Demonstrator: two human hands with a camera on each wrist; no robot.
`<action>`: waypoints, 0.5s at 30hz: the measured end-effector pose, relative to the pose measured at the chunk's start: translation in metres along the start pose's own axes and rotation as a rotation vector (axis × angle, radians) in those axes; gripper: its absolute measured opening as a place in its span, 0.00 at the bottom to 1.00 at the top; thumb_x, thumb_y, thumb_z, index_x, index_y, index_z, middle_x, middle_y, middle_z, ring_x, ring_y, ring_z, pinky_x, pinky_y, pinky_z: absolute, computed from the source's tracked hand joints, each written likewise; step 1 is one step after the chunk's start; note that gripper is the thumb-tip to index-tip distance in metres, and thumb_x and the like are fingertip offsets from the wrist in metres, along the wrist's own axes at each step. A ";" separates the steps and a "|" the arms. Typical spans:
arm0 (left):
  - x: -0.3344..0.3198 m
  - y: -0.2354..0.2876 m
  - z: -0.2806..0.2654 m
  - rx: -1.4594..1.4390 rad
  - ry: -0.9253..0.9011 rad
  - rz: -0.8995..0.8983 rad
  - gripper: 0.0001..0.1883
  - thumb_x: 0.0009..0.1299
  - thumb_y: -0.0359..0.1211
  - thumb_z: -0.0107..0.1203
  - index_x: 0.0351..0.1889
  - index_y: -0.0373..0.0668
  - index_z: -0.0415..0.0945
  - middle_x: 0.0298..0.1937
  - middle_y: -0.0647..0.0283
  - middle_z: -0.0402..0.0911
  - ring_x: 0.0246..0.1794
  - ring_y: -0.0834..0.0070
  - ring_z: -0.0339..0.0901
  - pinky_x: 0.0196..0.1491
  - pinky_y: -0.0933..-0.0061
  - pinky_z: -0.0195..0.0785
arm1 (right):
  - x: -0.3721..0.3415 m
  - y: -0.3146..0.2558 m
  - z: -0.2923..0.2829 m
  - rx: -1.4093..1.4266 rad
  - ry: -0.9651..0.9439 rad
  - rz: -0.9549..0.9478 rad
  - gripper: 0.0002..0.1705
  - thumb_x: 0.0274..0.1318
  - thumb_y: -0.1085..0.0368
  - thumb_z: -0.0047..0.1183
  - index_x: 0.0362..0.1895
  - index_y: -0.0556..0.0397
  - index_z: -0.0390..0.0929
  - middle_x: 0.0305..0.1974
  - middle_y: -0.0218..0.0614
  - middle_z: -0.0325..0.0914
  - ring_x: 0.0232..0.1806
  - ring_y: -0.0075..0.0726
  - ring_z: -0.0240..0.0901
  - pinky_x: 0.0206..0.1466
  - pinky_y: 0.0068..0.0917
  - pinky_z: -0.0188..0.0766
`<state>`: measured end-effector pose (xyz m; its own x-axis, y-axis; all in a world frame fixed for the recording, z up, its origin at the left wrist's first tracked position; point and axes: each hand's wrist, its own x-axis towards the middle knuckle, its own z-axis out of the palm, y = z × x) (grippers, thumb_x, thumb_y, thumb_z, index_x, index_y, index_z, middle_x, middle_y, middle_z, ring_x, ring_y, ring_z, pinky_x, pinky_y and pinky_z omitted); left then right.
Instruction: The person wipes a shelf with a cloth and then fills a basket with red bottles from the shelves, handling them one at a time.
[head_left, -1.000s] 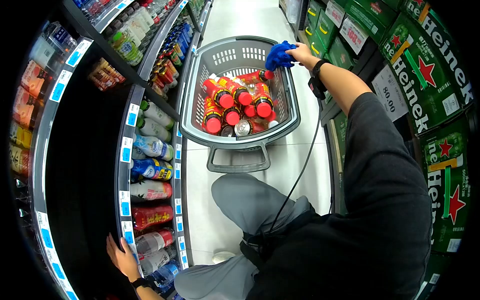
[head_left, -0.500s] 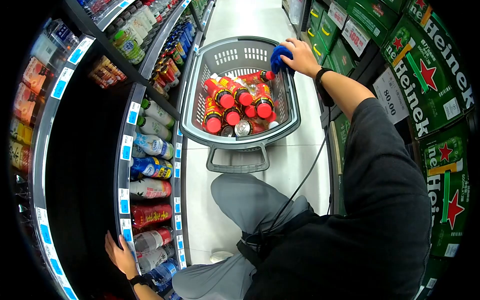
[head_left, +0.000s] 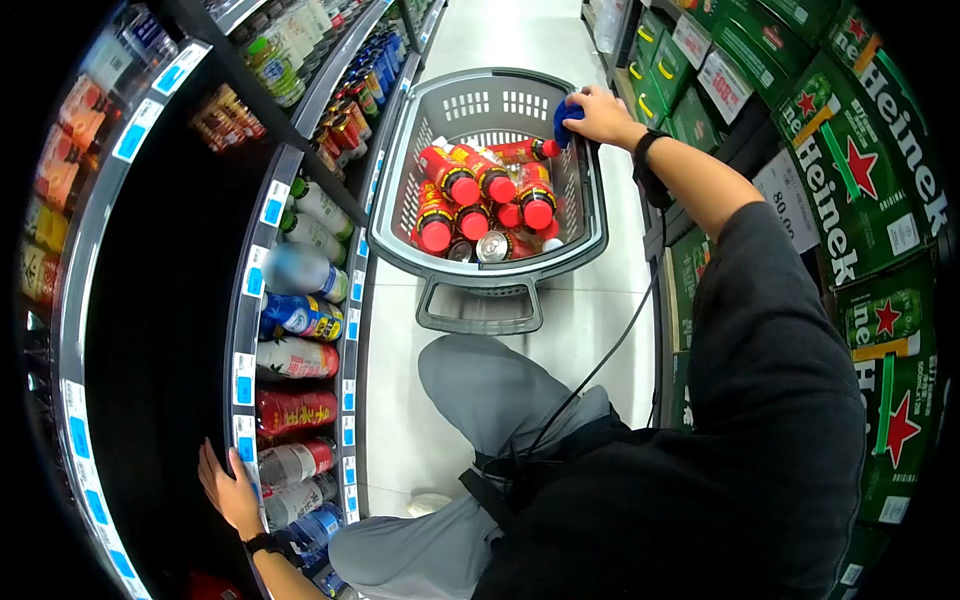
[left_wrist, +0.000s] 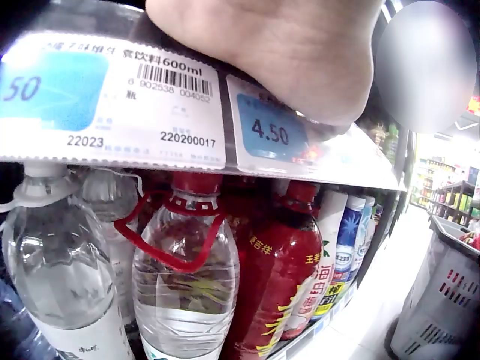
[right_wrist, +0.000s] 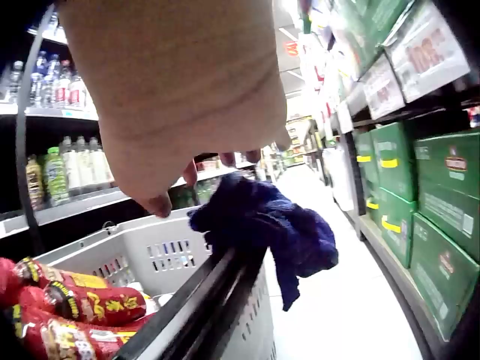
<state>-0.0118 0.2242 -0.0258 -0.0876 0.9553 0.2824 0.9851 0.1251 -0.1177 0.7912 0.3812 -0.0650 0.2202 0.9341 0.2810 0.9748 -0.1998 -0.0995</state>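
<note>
In the head view my left hand (head_left: 232,492) lies with fingers extended on a dark shelf (head_left: 160,370), its heel over the price-label strip (left_wrist: 112,105). Below that strip stand large bottles, including a clear bottle with a red carry loop (left_wrist: 184,270) and a red bottle (left_wrist: 277,277). My right hand (head_left: 608,118) is over the right rim of a grey shopping basket (head_left: 590,215), fingers loosely extended. A dark blue cloth (right_wrist: 262,225) drapes over that rim, right under the fingers. Red-capped drink bottles (head_left: 475,185) and a can (head_left: 492,247) lie inside the basket.
Heineken cartons (head_left: 890,210) are stacked along the right side of the aisle. Shelves of bottles and cans (head_left: 345,120) line the left. A cable (head_left: 600,370) runs from the right wrist to the waist. The basket's handle (head_left: 480,310) points toward the person's knee.
The blue cloth has gone from a bunch hanging in my right hand to lying over the basket rim, with the fingers loosened above it. The left hand stays on the shelf.
</note>
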 end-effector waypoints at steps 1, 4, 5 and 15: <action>0.000 0.000 0.000 0.000 -0.007 -0.016 0.28 0.75 0.46 0.45 0.69 0.44 0.63 0.69 0.53 0.65 0.70 0.55 0.59 0.71 0.59 0.50 | -0.003 -0.010 -0.004 -0.023 0.197 -0.118 0.27 0.50 0.47 0.58 0.54 0.41 0.78 0.55 0.45 0.72 0.55 0.54 0.70 0.61 0.50 0.63; 0.001 -0.002 0.001 0.037 -0.017 -0.017 0.29 0.75 0.49 0.45 0.70 0.46 0.62 0.70 0.55 0.65 0.71 0.57 0.58 0.71 0.59 0.50 | -0.023 -0.067 -0.030 0.209 0.268 -0.423 0.21 0.52 0.57 0.61 0.50 0.49 0.77 0.53 0.46 0.73 0.55 0.53 0.71 0.57 0.39 0.69; 0.001 -0.008 0.007 0.047 -0.002 -0.023 0.29 0.75 0.49 0.45 0.70 0.47 0.63 0.71 0.57 0.65 0.71 0.58 0.58 0.71 0.59 0.49 | -0.038 -0.095 -0.041 0.230 0.289 -0.557 0.20 0.52 0.57 0.62 0.48 0.51 0.77 0.50 0.44 0.75 0.52 0.52 0.72 0.55 0.40 0.70; -0.003 0.004 -0.011 -0.046 -0.076 -0.087 0.35 0.73 0.60 0.39 0.71 0.48 0.64 0.73 0.53 0.61 0.74 0.57 0.54 0.73 0.57 0.47 | -0.154 -0.224 -0.017 0.337 -0.217 -0.906 0.46 0.46 0.55 0.66 0.67 0.58 0.60 0.61 0.56 0.64 0.63 0.61 0.62 0.65 0.46 0.62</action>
<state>-0.0062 0.2192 -0.0162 -0.1818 0.9592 0.2164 0.9790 0.1972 -0.0513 0.5396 0.2770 -0.0694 -0.6480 0.7329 0.2073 0.7025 0.6803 -0.2092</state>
